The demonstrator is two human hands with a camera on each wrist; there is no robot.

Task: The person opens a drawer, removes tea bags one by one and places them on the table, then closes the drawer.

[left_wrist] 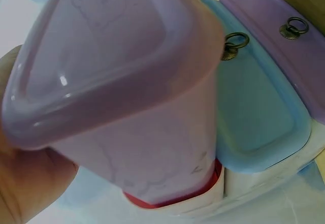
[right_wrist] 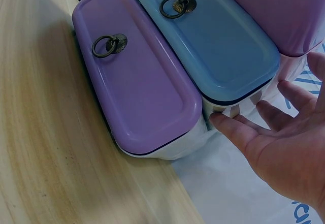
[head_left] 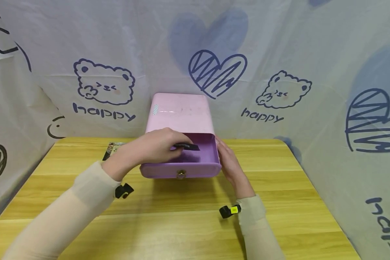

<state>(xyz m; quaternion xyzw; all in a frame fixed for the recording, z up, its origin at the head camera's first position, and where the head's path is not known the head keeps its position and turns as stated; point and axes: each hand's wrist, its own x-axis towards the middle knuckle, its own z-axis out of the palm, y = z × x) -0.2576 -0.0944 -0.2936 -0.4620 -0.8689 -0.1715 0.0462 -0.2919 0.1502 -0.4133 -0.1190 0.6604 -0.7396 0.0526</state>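
Observation:
A pink drawer cabinet (head_left: 182, 112) stands at the back of the table with its purple top drawer (head_left: 198, 170) pulled out. My left hand (head_left: 157, 145) reaches over the drawer's left side and pinches a thin black flat object (head_left: 191, 147) above the drawer's inside; its kind is not clear. In the left wrist view the drawer hides most of the left hand (left_wrist: 33, 188) and the object. Against the cabinet's right side rests my right hand (head_left: 230, 160), fingers extended. A blue drawer (right_wrist: 213, 46) and a lower purple drawer (right_wrist: 142, 97) are closed.
A wooden table (head_left: 182, 224) carries the cabinet. Behind it hangs a white cloth (head_left: 162, 43) printed with hearts and bears. A dark patterned item (head_left: 111, 148) lies left of the cabinet, partly hidden by the left arm. Ring pulls (right_wrist: 109, 46) stick out from the drawer fronts.

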